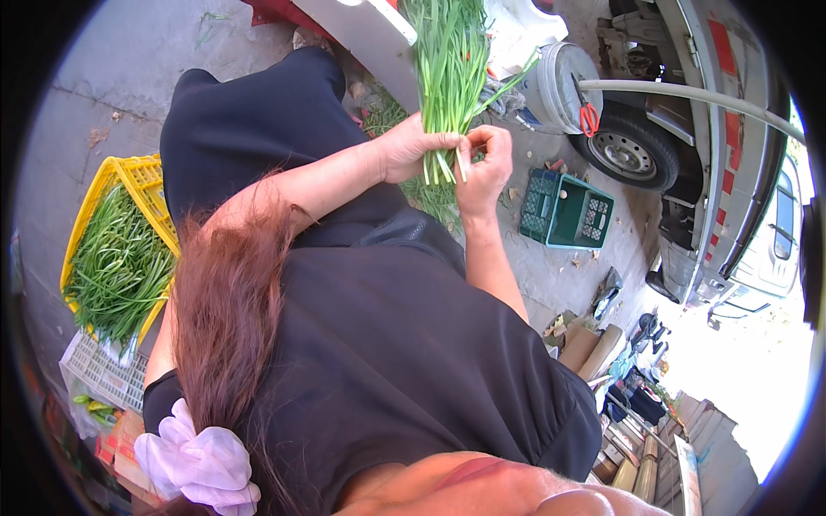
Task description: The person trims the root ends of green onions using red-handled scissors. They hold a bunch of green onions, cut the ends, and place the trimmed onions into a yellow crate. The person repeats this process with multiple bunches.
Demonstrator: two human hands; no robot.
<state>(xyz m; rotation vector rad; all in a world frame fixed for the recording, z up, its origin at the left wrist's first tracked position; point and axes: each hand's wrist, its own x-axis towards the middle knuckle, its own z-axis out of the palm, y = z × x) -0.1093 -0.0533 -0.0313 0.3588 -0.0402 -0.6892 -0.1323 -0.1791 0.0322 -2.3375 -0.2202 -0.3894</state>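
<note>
A bunch of long green chives (pixel 447 77) is held upright, leaves pointing away from me and pale cut ends toward me. My left hand (pixel 404 150) is closed around it near the stem ends, its thumb pressed across the front. Beside it, my right hand (pixel 486 168) pinches at the pale ends on the bunch's right side, thumb and forefinger together and the other fingers curled. A pale stem shows at that pinch. Trimmed green bits lie on the ground below my hands.
To my left stands a yellow crate (pixel 129 176) full of chives, with a grey crate (pixel 101 371) beside it. Ahead on the right are a white bucket (pixel 557 90) and red-handled scissors (pixel 588 116). A green crate (pixel 540 206) sits near a truck wheel (pixel 624 150).
</note>
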